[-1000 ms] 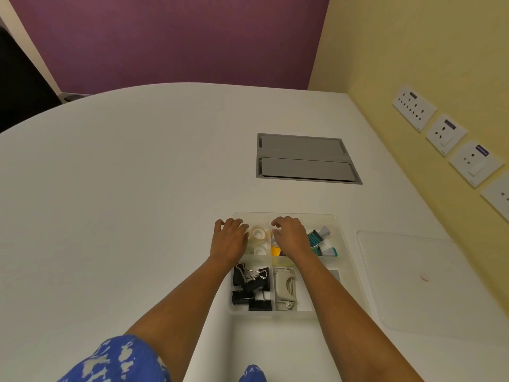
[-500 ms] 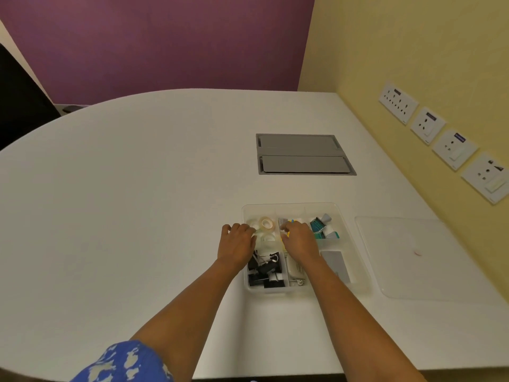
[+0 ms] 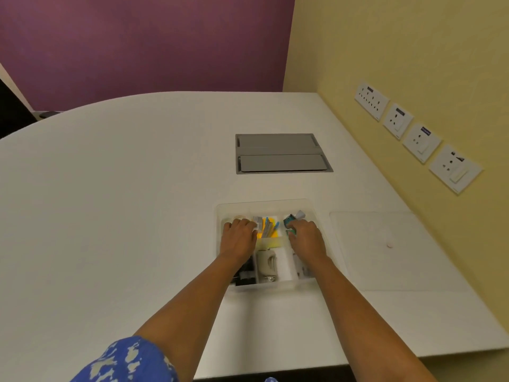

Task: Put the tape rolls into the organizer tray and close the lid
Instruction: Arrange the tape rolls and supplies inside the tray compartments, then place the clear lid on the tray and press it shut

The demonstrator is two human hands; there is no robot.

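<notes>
Sleeve, blue and white print, low on your left arm. Table, white, carrying everything. Your left hand, palm down over the tray's far-left compartment, fingers curled together over a tape roll that shows just past the knuckles; whether they grip it cannot be told. Tray, clear, with black clips, a stapler and yellow notes. Your right hand, fingers bent on small teal items. Lid, clear, flat beside the tray, off.
</notes>
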